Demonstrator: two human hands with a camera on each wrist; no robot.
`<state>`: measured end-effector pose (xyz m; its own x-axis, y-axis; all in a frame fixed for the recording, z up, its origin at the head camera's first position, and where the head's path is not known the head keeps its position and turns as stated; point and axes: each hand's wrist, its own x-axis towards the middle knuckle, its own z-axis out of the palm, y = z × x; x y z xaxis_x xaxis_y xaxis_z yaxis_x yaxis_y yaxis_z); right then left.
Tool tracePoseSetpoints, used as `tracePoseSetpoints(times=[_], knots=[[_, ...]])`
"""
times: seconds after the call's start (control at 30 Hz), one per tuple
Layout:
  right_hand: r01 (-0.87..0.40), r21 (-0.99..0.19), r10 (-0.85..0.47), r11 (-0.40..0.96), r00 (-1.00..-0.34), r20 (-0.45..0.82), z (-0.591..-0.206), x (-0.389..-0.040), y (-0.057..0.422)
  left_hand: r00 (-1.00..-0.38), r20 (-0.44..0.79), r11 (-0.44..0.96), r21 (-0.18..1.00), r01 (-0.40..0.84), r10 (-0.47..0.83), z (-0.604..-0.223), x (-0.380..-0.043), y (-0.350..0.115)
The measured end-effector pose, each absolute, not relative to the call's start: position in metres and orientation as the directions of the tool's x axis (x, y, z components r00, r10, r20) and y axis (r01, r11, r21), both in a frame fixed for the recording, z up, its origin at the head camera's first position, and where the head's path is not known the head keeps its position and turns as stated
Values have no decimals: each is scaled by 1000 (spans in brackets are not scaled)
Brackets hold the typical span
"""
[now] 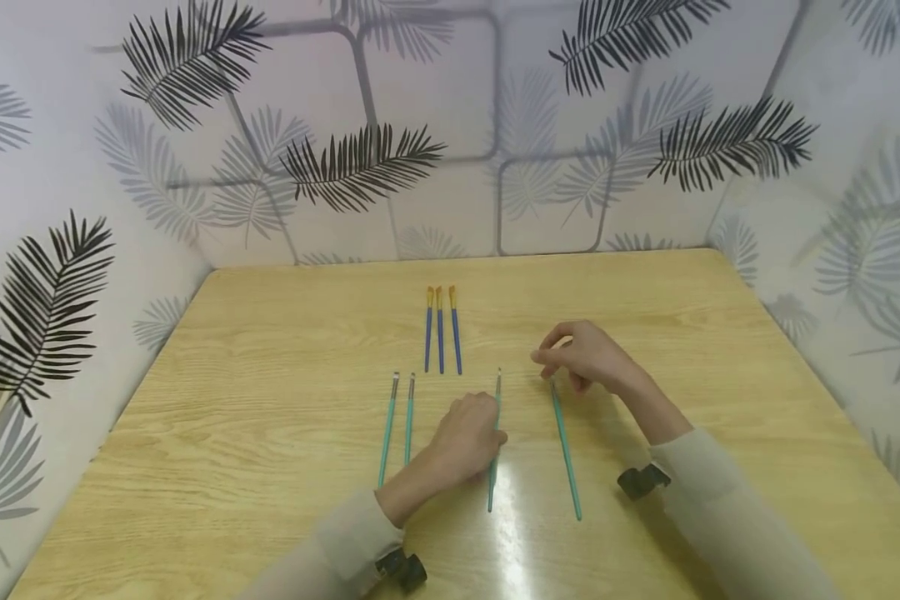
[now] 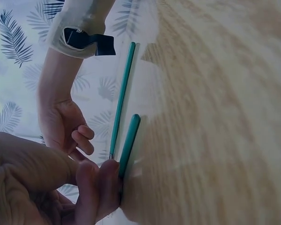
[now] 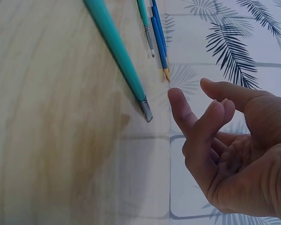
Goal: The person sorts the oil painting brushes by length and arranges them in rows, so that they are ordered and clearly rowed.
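My left hand (image 1: 461, 437) pinches a teal-handled paintbrush (image 1: 491, 493) lying on the table, its bristle end pointing away from me. In the left wrist view, the brush's rounded handle end (image 2: 133, 129) sticks out past my fingertips, which hide the middle. My right hand (image 1: 583, 357) hovers with loosely bent fingers by the bristle end of another teal paintbrush (image 1: 566, 454). Between those fingers nothing is held, and in the right wrist view they are apart from the flat metal-collared tip (image 3: 146, 110). Left of my left hand lie two more teal brushes, one at the outside (image 1: 387, 433) and one inside (image 1: 409, 417).
Farther back, three blue-handled paintbrushes (image 1: 441, 333) with golden collars lie side by side. The wooden table (image 1: 270, 350) meets a leaf-patterned wall (image 1: 435, 100) behind. Dark straps with small devices (image 1: 643, 481) sit at both wrists.
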<state>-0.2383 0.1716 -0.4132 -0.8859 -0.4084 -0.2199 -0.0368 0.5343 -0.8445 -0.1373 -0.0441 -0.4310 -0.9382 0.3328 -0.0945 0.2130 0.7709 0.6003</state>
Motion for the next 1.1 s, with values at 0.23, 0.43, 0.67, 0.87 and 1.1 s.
tracePoseSetpoints(times=[0.23,0.43,0.67,0.87,1.1], knots=[[-4,-847,-394,532,-886,-244,-417,-230,174,-931,-73,749,618,240,358,-434,-135,-46],[-19,-843,-403,537,-884,-237,-419,-226,181,-936,-115,756,626,191,331,-434,-140,-52],[-13,-839,-406,544,-879,-250,-415,-221,186,-933,-112,733,653,191,343,-431,-144,-57],[27,-823,-397,567,-866,-302,-417,-210,189,-937,-135,731,664,155,322,-428,-141,-62],[18,-799,-388,601,-868,-311,-421,-202,192,-937,-121,702,695,156,328,-420,-147,-68]])
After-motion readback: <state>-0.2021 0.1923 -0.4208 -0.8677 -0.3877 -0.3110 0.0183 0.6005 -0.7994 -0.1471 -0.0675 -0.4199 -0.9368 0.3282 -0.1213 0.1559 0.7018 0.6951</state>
